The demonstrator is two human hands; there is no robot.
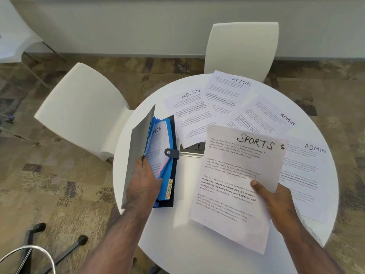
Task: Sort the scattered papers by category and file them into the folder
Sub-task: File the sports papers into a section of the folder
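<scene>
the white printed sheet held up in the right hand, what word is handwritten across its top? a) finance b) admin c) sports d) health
c, the white printed sheet pinched by the right hand has SPORTS in large black letters at its top, while the loose white sheets lying flat on the round white table behind it read ADMIN.
</scene>
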